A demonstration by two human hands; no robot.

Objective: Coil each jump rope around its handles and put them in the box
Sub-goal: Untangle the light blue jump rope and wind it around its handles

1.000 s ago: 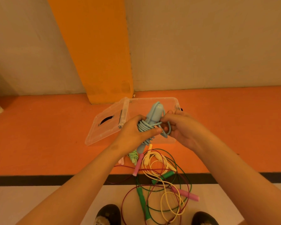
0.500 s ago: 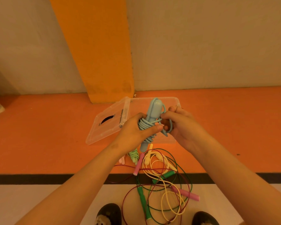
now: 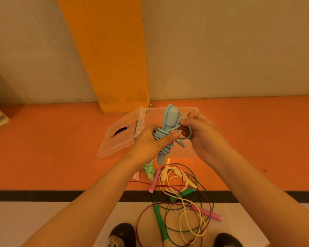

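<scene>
My left hand (image 3: 150, 145) grips a light blue jump rope (image 3: 169, 122), its cord wound in several turns round the two handles held together. My right hand (image 3: 200, 136) pinches the loose end loop of the blue cord beside the handles. Both hands hover over a clear plastic box (image 3: 191, 154) on the orange floor, its lid (image 3: 118, 139) hinged open to the left. Below the hands lies a tangle of loose ropes: yellow (image 3: 184, 186), dark green (image 3: 159, 221) and a red cord with pink handles (image 3: 210, 213). A coiled light green rope (image 3: 149, 169) lies by the box.
An orange pillar (image 3: 112, 56) and a pale wall stand behind the box. A black stripe (image 3: 43, 196) divides the orange floor from a white strip. My two shoes (image 3: 122, 235) show at the bottom edge, close to the tangle.
My right hand has carried the blue cord's end loop up and round toward the top of the handles. The bundle has tilted slightly upright. My left hand's grip is unchanged.
</scene>
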